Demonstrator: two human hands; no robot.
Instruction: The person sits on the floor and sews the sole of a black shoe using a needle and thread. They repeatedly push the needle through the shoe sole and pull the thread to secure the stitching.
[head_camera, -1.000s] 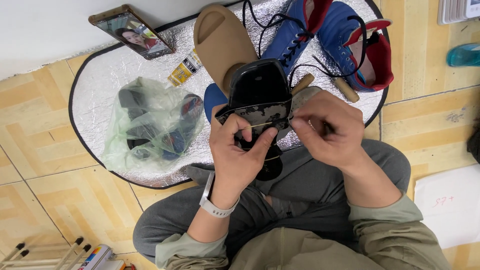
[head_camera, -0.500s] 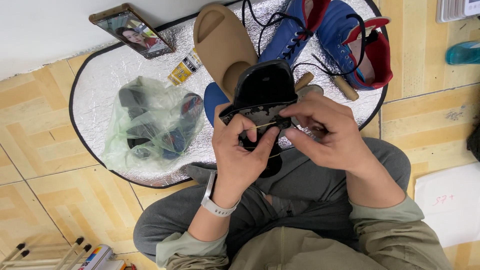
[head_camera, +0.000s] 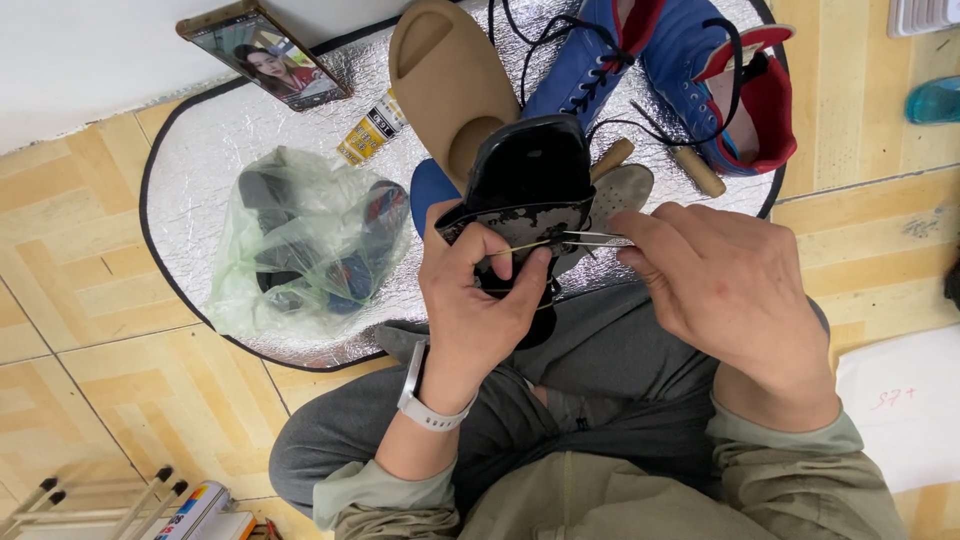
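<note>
Here, the left hand (head_camera: 478, 300) grips a black shoe (head_camera: 528, 190), its sole worn and patchy grey. Just right of the shoe, the right hand (head_camera: 725, 290) pinches a thin metal needle (head_camera: 590, 237) against its edge.

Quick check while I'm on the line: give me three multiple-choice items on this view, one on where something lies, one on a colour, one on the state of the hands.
1. Where does the phone lie?
A. on the far left edge of the silver mat
B. on the person's lap
C. inside the plastic bag

2. What colour are the high-top shoes beyond the hands?
A. green with white
B. blue with red lining
C. all black

3. What is the left hand doing?
A. resting flat on the floor
B. holding the phone
C. gripping the black shoe

Answers: 1 A, the phone sits at the mat's upper left rim; 2 B, blue uppers and red insides show; 3 C, its fingers wrap the black shoe while the right hand pinches a thin tool at it.
</note>
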